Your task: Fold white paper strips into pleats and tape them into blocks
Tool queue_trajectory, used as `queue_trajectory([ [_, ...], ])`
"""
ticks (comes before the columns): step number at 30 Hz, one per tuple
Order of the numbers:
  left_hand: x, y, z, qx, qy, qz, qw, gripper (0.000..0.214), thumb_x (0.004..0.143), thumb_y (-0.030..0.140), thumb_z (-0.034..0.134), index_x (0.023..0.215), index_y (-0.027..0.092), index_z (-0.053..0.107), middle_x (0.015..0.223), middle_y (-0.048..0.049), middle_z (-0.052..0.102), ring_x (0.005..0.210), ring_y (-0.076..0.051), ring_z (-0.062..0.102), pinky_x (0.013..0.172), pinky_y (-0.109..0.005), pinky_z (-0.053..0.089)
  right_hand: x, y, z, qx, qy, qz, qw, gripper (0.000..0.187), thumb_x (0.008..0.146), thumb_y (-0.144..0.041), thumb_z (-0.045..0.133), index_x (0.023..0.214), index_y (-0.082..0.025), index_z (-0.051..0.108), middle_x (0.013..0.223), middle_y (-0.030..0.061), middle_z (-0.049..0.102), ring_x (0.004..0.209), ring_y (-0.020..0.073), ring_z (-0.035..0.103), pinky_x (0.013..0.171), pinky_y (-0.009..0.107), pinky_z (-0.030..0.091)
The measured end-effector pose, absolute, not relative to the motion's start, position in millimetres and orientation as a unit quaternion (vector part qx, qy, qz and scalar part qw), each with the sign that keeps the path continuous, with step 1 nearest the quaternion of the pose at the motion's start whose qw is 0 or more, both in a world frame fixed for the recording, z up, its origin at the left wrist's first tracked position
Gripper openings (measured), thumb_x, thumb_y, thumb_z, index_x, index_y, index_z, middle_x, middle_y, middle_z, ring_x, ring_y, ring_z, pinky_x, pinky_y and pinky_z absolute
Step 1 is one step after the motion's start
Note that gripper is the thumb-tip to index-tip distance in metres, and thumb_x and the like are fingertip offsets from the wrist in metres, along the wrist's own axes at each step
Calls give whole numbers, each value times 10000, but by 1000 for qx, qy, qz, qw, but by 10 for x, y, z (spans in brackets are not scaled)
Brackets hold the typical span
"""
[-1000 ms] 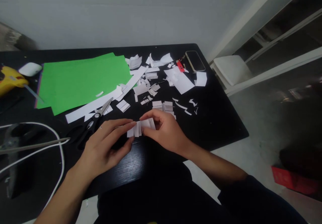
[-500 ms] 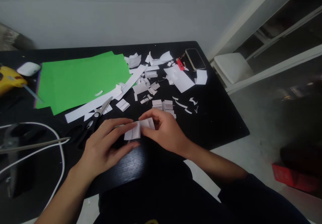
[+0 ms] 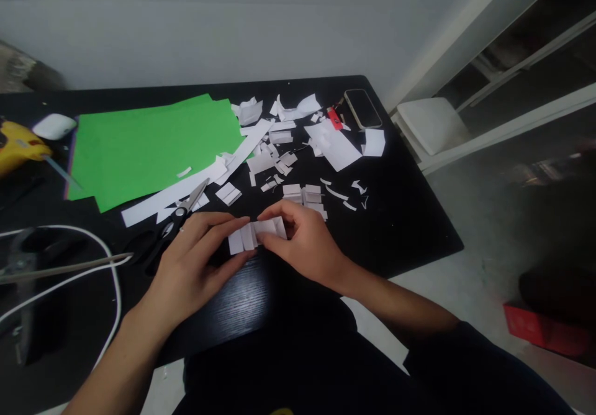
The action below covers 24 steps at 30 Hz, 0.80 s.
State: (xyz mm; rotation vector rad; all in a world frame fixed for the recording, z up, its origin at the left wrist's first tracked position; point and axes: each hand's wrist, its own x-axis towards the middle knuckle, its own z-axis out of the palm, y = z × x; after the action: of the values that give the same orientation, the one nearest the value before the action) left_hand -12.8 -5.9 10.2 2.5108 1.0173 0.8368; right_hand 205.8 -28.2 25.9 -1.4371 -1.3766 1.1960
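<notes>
Two bare hands show on my head-camera feed, both working at a folded white paper [image 3: 236, 242] to the right of the scissors [image 3: 179, 213], which I take as my landmark. I have the left hand [image 3: 190, 263] just beside the scissors' handles, its fingertips on the paper's far edge and its thumb at the near edge, gripping the left end. My right hand [image 3: 310, 244], farther right of the scissors, pinches the other end between thumb and finger; I cannot tell whether this is one piece or two meeting. Just right of the scissors' tip lies a small folded square [image 3: 228, 194], and well to their right, past my right fingers, sit more folded pieces [image 3: 312, 192]. A long white strip [image 3: 151, 205] runs just beyond the scissors, with green sheets [image 3: 149, 148] behind it. Far left of the scissors I see a yellow glue gun [image 3: 21, 148]; nearer on that side, a white cable [image 3: 118, 300] curves. Well beyond and right of them lie a red tag [image 3: 334, 118] and a phone [image 3: 363, 109].
</notes>
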Motion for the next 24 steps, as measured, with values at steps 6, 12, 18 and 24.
queue_trajectory([
  [6, -95, -94, 110, 882, 342, 287, 150, 396, 952, 251, 720, 1328, 229, 599, 1174, -82, 642, 1052, -236, 668, 889, -375, 576, 2051, -288, 228, -573, -554, 458, 394, 201, 810, -145, 740, 1001, -209, 731, 879, -8, 754, 711, 142, 664, 660, 287, 521],
  [12, -104, -95, 75, 879, 352, 278, 161, 388, 955, 249, 710, 1323, 229, 588, 1213, -93, 644, 1095, -250, 661, 931, -391, 561, 2056, -302, 232, -561, -549, 472, 402, 202, 820, -144, 735, 1012, -207, 733, 886, -8, 754, 728, 141, 678, 666, 278, 532],
  [18, -93, -105, 84, 884, 353, 272, 143, 381, 959, 227, 701, 1323, 222, 588, 1224, -98, 659, 1118, -259, 659, 965, -405, 542, 2054, -310, 233, -562, -540, 482, 399, 193, 831, -168, 733, 1020, -208, 728, 867, -2, 750, 743, 155, 697, 668, 284, 550],
  [24, -72, -101, 94, 889, 347, 271, 129, 357, 970, 232, 691, 1311, 205, 589, 1203, -104, 669, 1095, -262, 665, 957, -419, 536, 2048, -316, 224, -564, -561, 461, 394, 219, 821, -148, 713, 1032, -207, 723, 886, -4, 752, 704, 137, 669, 654, 276, 535],
])
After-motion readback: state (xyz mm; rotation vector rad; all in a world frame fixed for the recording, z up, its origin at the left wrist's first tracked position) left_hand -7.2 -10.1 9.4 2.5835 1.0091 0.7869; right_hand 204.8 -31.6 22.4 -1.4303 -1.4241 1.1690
